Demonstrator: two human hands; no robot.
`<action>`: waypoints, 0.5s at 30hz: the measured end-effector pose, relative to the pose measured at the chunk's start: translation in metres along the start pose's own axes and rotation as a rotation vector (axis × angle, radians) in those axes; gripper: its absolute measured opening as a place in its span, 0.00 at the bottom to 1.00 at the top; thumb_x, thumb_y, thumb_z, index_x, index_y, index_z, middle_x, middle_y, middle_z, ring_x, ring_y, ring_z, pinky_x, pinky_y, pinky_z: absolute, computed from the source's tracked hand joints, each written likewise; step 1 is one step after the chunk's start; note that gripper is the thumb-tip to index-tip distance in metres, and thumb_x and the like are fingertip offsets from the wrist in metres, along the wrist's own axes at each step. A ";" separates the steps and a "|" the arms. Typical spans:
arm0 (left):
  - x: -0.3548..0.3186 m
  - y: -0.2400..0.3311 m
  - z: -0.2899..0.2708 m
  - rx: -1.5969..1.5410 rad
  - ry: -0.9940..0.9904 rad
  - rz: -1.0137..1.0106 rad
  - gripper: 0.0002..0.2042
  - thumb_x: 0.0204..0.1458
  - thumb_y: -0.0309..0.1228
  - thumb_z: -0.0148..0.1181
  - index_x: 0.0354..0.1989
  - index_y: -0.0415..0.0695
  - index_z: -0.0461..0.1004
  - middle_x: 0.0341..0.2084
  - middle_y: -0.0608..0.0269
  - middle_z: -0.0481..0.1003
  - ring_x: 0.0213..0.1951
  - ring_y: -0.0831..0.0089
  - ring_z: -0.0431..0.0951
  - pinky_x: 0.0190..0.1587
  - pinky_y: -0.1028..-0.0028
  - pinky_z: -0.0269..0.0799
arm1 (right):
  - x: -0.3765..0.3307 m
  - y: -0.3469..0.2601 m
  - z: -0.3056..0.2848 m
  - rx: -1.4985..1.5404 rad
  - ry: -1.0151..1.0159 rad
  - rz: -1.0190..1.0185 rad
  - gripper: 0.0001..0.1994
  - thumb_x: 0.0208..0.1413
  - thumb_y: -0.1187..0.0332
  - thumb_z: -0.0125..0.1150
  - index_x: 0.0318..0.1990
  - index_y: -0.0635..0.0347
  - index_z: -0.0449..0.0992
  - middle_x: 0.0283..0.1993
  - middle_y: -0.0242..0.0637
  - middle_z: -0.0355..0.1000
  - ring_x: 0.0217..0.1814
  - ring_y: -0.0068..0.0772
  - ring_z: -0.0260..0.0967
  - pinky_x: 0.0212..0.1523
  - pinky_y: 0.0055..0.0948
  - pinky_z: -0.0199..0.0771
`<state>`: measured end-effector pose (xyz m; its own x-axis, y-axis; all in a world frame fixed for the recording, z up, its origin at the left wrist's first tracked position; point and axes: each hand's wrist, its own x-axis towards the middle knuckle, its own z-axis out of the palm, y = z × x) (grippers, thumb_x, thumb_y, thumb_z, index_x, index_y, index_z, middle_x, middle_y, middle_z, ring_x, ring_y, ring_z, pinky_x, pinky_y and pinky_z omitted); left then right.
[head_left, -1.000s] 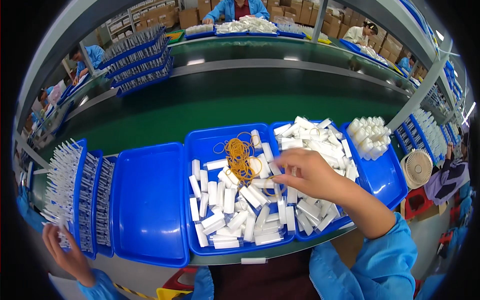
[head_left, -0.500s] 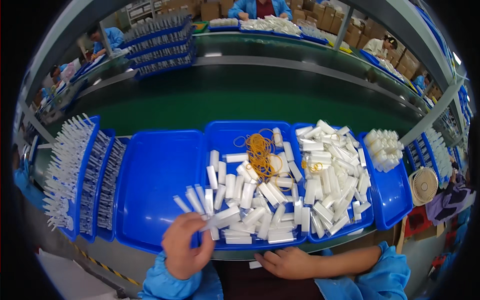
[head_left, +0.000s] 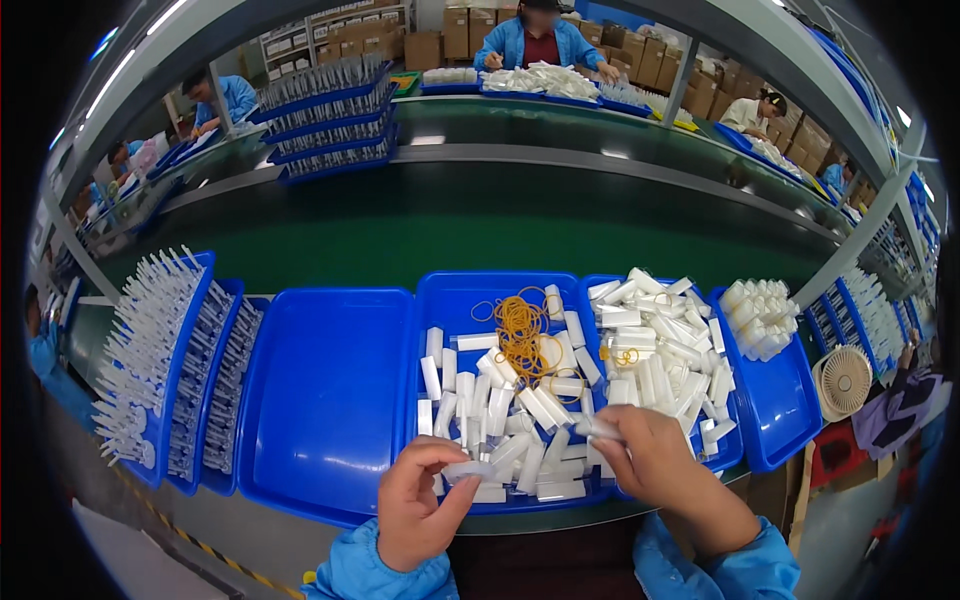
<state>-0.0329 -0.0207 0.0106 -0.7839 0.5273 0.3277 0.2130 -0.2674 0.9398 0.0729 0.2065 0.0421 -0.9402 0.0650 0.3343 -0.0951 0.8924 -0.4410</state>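
My left hand (head_left: 418, 512) pinches a translucent white plastic piece (head_left: 468, 470) with a rounded end; thin white prongs rise just beyond it, partly lost against the pile. My right hand (head_left: 662, 468) is closed on a small whitish piece (head_left: 598, 430), blurred and partly covered by the fingers. Both hands hover over the near part of the middle blue tray (head_left: 450, 288). Inside that tray lie many small white boxes in clear wrap (head_left: 500, 410) and a heap of tan rubber bands (head_left: 520, 325). The two held pieces are apart.
Left of the middle tray sits a bare blue tray (head_left: 330, 390). Tilted trays of white syringe-like parts (head_left: 150, 350) stand farther left. A tray heaped with white wrapped pieces (head_left: 670, 350), bundled white tubes (head_left: 758, 315) and a small fan (head_left: 845, 382) lie rightward. Co-workers (head_left: 540, 45) sit across the green bench.
My right hand has risen from the bench edge to the middle tray and now grips a small whitish piece. My left hand has shifted right with its piece. The view has tilted up.
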 end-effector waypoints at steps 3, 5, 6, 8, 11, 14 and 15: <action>-0.008 -0.002 -0.002 -0.096 -0.039 -0.021 0.12 0.46 0.15 0.56 0.39 0.35 0.65 0.36 0.54 0.68 0.40 0.71 0.70 0.45 0.74 0.65 | 0.006 0.006 0.010 0.051 0.041 0.100 0.11 0.51 0.71 0.55 0.41 0.63 0.65 0.25 0.44 0.69 0.24 0.47 0.69 0.25 0.35 0.69; -0.012 -0.002 0.003 -0.264 -0.063 -0.048 0.11 0.47 0.16 0.55 0.39 0.35 0.66 0.37 0.53 0.67 0.40 0.70 0.70 0.45 0.73 0.65 | 0.009 -0.005 0.012 0.320 0.008 0.235 0.10 0.52 0.72 0.54 0.41 0.62 0.65 0.27 0.45 0.69 0.25 0.46 0.68 0.27 0.33 0.69; -0.013 -0.002 0.006 -0.340 -0.074 -0.045 0.10 0.48 0.16 0.54 0.39 0.35 0.66 0.38 0.53 0.67 0.41 0.70 0.70 0.45 0.72 0.66 | 0.014 -0.001 0.017 0.349 0.054 0.013 0.10 0.52 0.73 0.55 0.42 0.63 0.69 0.33 0.43 0.67 0.31 0.37 0.68 0.29 0.26 0.67; -0.018 -0.005 0.011 -0.487 -0.091 -0.096 0.08 0.50 0.16 0.51 0.39 0.35 0.67 0.39 0.52 0.66 0.43 0.68 0.70 0.46 0.71 0.68 | 0.014 -0.008 0.017 0.526 -0.005 0.047 0.12 0.51 0.74 0.57 0.44 0.63 0.72 0.36 0.40 0.66 0.34 0.30 0.66 0.30 0.23 0.66; -0.022 -0.005 0.020 -0.456 -0.101 -0.174 0.06 0.50 0.21 0.55 0.36 0.38 0.67 0.35 0.52 0.68 0.38 0.66 0.72 0.41 0.69 0.70 | 0.010 -0.014 0.020 0.824 0.040 0.211 0.14 0.48 0.78 0.60 0.44 0.63 0.74 0.38 0.32 0.65 0.36 0.19 0.62 0.31 0.19 0.63; -0.018 -0.006 0.019 -0.247 -0.224 -0.098 0.03 0.49 0.21 0.56 0.33 0.36 0.71 0.33 0.52 0.71 0.36 0.66 0.73 0.40 0.70 0.69 | 0.006 -0.016 0.015 1.240 0.046 0.533 0.18 0.49 0.78 0.58 0.50 0.64 0.69 0.38 0.33 0.65 0.31 0.17 0.59 0.31 0.17 0.60; -0.015 -0.007 0.019 -0.169 -0.288 -0.064 0.03 0.49 0.21 0.56 0.32 0.36 0.72 0.32 0.52 0.71 0.36 0.66 0.73 0.40 0.71 0.69 | 0.004 -0.013 0.017 1.409 0.078 0.531 0.19 0.50 0.77 0.57 0.51 0.64 0.67 0.38 0.33 0.66 0.30 0.17 0.58 0.30 0.17 0.59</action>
<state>-0.0120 -0.0117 0.0013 -0.5904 0.7471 0.3055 0.0505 -0.3436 0.9378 0.0645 0.1879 0.0350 -0.9502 0.2971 -0.0937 -0.0294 -0.3850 -0.9225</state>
